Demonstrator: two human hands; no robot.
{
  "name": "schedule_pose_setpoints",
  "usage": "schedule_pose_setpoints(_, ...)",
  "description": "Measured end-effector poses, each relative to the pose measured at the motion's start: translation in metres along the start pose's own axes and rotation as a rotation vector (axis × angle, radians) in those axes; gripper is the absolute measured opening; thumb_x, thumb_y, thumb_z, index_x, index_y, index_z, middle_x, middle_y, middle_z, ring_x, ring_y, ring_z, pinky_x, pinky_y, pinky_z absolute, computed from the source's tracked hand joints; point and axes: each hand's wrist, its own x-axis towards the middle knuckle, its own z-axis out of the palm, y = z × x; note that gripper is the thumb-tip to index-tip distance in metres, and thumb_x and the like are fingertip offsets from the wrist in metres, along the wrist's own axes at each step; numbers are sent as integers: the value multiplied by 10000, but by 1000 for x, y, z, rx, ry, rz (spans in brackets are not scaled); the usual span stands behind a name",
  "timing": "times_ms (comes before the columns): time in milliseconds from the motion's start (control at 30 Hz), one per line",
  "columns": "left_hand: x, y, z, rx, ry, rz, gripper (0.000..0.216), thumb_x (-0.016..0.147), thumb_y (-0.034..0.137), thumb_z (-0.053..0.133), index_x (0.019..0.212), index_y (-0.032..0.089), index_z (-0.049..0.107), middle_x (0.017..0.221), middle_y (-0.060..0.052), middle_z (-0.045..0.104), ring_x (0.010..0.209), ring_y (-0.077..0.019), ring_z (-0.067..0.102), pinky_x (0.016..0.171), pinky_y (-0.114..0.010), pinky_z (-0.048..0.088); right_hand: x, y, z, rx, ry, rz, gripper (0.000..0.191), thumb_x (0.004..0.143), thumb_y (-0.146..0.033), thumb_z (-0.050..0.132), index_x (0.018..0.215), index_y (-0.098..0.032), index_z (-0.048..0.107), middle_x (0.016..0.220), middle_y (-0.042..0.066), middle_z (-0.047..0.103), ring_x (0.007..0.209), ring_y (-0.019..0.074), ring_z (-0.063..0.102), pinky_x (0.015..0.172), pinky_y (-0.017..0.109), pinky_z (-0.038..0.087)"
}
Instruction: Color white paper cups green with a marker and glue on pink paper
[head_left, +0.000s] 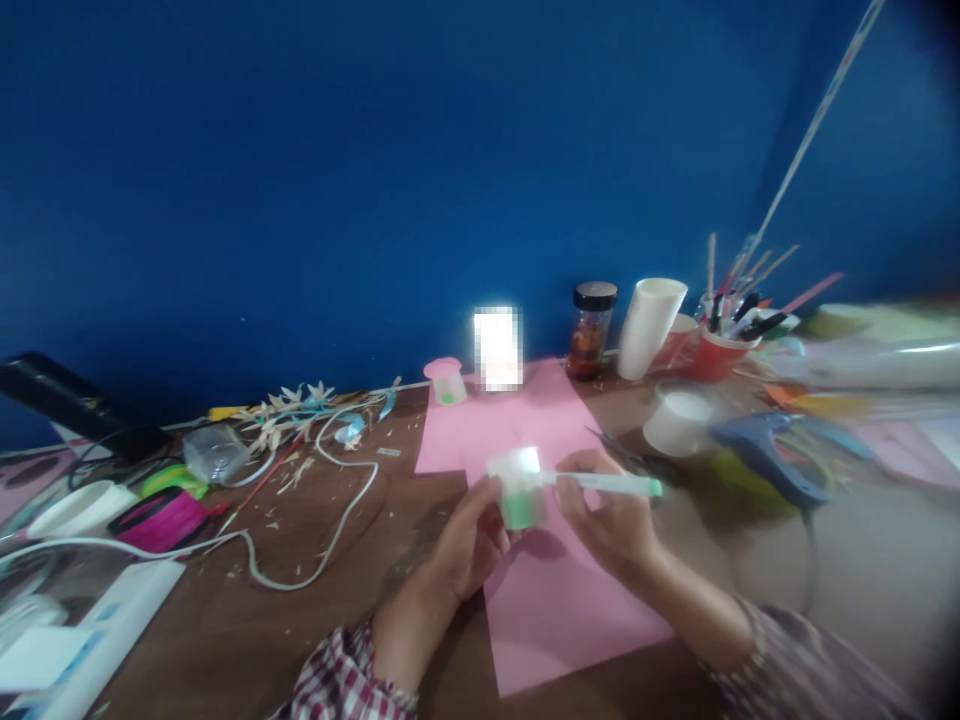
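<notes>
My left hand is closed around a small translucent cup whose lower part is green. In my right hand is a white marker with a green end, lying nearly level. Its left end reaches the cup's side; blur hides whether it touches. Pink paper sheets lie under both hands. Farther back on the pink paper stands a similar small cup with a pink round top, beside a bright, pixelated white shape.
A dark-lidded jar, a white paper cup and a red cup of pens stand by the blue wall. At right lie a clear cup and a blue glue gun. Ribbon rolls and a white cable occupy the left.
</notes>
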Motion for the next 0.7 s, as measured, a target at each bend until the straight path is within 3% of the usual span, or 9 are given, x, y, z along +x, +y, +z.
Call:
schedule_pose_setpoints(300,0,1,0,11,-17,-2,251,822,328,652,990,147,692,919,-81,720,883,-219,650,830,-343,486,0,0,-1,-34,9,-23,45,831,-173,568,806,-210,572,665,-13,610,564,127,578,524,228,496)
schedule_pose_setpoints(700,-2,1,2,-2,13,-5,210,863,286,598,977,135,690,900,-76,726,806,-191,648,786,-322,493,-2,4,1,-6,6,5,54,835,-162,576,810,-210,574,685,-13,608,583,128,572,527,228,481)
